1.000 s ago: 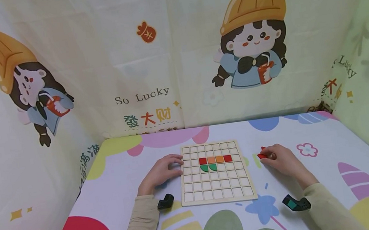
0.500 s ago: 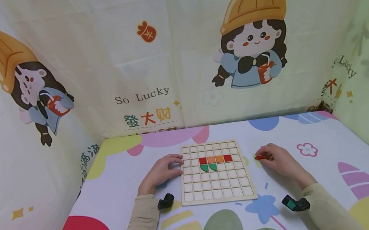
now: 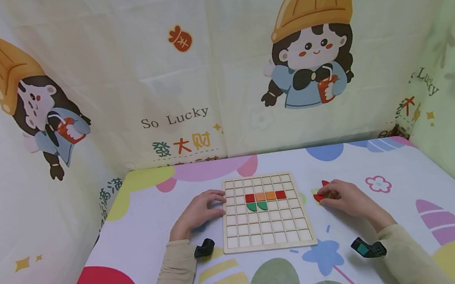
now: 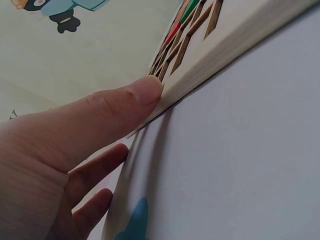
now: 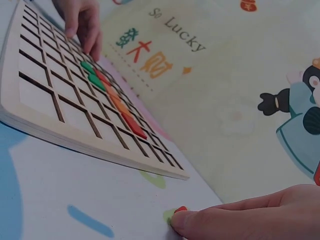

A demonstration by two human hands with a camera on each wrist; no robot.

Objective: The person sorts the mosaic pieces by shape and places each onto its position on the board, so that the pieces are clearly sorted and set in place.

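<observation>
A wooden grid board [image 3: 271, 247] lies on the table. One of its rows holds a red square [image 3: 250, 198], a peach square [image 3: 260, 197], an orange square [image 3: 270, 196] and another red square [image 3: 280, 194]. Below the left two sit two green quarter-circle tiles [image 3: 252, 207]. My left hand [image 3: 198, 213] rests at the board's left edge with relaxed fingers; its thumb [image 4: 145, 90] touches the rim in the left wrist view. To the right of the board, my right hand [image 3: 347, 198] pinches a small red tile [image 3: 318, 197], partly covered by the fingers. More red [image 3: 325, 182] shows behind the fingers.
The table bears a printed cloth [image 3: 210, 281] with coloured shapes. A patterned fabric backdrop [image 3: 242, 126] rises behind the table and on both sides. Dark devices are worn at the left wrist [image 3: 204, 248] and right wrist [image 3: 368, 248].
My right hand shifts slightly at the same spot, and the red tile turns in its fingers so that more of its face shows. The left hand and the board stay still.
</observation>
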